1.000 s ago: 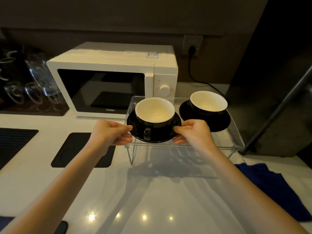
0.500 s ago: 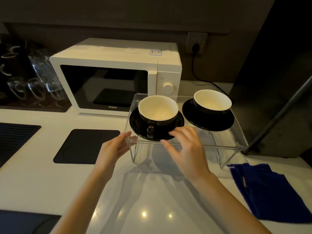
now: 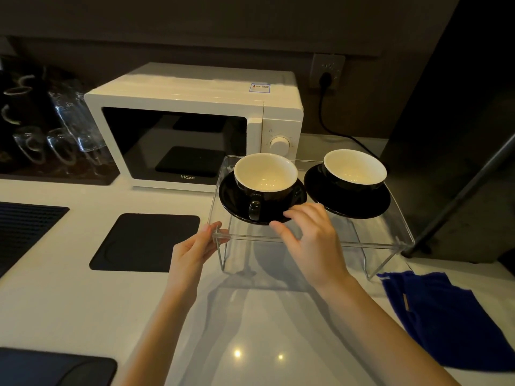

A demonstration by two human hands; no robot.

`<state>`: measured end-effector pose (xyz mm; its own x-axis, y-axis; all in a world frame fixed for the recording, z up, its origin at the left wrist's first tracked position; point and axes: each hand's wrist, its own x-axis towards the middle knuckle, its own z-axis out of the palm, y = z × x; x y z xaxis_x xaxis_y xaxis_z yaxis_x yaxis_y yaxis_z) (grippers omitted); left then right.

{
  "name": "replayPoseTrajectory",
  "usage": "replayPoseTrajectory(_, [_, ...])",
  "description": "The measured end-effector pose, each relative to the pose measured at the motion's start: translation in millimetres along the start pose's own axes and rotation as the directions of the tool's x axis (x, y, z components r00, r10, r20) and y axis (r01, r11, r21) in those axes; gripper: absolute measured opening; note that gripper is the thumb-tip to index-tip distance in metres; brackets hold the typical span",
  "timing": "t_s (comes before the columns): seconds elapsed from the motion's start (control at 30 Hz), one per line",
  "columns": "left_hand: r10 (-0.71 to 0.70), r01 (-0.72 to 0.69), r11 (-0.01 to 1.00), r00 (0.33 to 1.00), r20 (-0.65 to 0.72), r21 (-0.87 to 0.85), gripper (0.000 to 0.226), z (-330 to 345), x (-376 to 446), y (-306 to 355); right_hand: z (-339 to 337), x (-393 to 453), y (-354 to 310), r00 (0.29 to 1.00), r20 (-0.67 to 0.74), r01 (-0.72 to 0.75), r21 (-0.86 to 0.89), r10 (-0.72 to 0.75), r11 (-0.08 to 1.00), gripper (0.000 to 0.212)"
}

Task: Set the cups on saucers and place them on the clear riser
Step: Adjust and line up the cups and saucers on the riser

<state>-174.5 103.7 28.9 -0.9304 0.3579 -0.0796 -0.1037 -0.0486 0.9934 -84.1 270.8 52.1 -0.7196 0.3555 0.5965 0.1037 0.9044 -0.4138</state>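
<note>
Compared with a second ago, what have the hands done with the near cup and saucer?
Both hands let go of the near saucer. The left hand dropped to the front left corner of the clear riser; the right hand opened, fingertips at the saucer's rim. Both cups on saucers sit on the riser as before.

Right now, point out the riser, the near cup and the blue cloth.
riser (image 3: 306, 240): head view, front edge.
near cup (image 3: 264, 174): head view, white inside.
blue cloth (image 3: 446, 324): head view, middle of the fabric.
</note>
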Motion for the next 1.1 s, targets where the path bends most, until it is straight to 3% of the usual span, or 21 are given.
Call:
replayPoseTrajectory(0.47, [0.016,-0.016,1.0,1.0,0.004,-0.022,0.038,-1,3,-6,2,24,5,1.0,0.004,0.025,-0.044,-0.025,0.999,0.022])
replayPoseTrajectory(0.73, [0.008,-0.008,0.999,1.0,-0.002,-0.043,0.028,1,1,-5,4,25,5,0.999,-0.024,0.021,-0.069,-0.022,0.997,0.022])
replayPoseTrajectory(0.83, [0.017,-0.017,0.999,1.0,-0.001,-0.043,0.034,1,-1,-7,10,11,-8,0.984,-0.095,0.141,-0.117,-0.152,0.983,0.011])
replayPoseTrajectory(0.93, [0.037,-0.038,0.999,0.999,-0.018,-0.033,0.035,2,-1,-8,30,1,-25,0.956,-0.023,0.284,-0.155,-0.291,0.946,0.006])
replayPoseTrajectory(1.1, [0.059,-0.059,0.998,0.998,-0.039,-0.013,0.028,5,-3,-7,41,17,-41,0.974,0.004,0.221,-0.259,-0.227,0.94,0.012])
